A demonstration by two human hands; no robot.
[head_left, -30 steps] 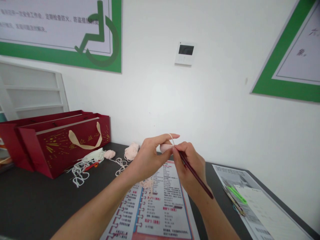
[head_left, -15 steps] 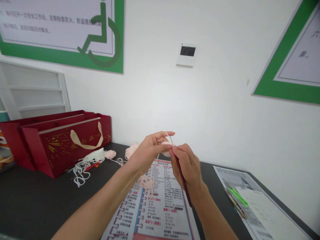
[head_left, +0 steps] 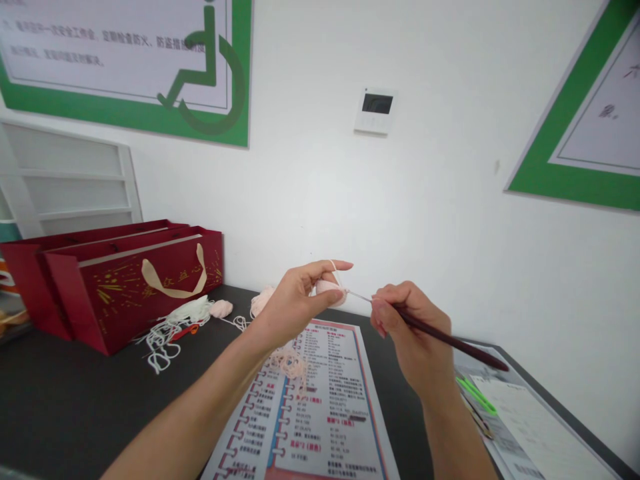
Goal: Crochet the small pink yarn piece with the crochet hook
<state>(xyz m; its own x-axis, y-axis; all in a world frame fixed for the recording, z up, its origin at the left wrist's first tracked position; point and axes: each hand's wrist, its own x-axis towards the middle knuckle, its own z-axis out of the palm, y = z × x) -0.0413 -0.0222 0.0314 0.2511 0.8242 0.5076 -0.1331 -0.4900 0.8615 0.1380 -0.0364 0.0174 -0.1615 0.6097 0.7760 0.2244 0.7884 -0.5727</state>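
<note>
My left hand [head_left: 305, 293] pinches a small pale pink crochet piece [head_left: 330, 291] between thumb and fingers. A strand of yarn [head_left: 336, 272] runs over its outstretched index finger. In my right hand [head_left: 413, 327] is a crochet hook [head_left: 450, 341] with a dark red-brown handle, slanting down to the right. Its thin metal shaft reaches left, and the tip meets the edge of the crochet piece. Below my hands lies a printed pattern sheet [head_left: 340, 400], with loose pink yarn [head_left: 289, 362] on it beside my left forearm.
Dark red gift bags [head_left: 125, 287] stand at the left on the black table [head_left: 65, 407]. Before them lie white yarn [head_left: 163, 340] and a small pink ball [head_left: 221, 308]. A larger pink ball [head_left: 261, 303] is partly behind my left hand. Papers [head_left: 540, 427] and a bright green tool [head_left: 477, 395] lie at right.
My right hand has moved right, away from my left hand, and the hook has swung from steeply downward to a flatter slant. My left hand still holds the crochet piece in nearly the same spot.
</note>
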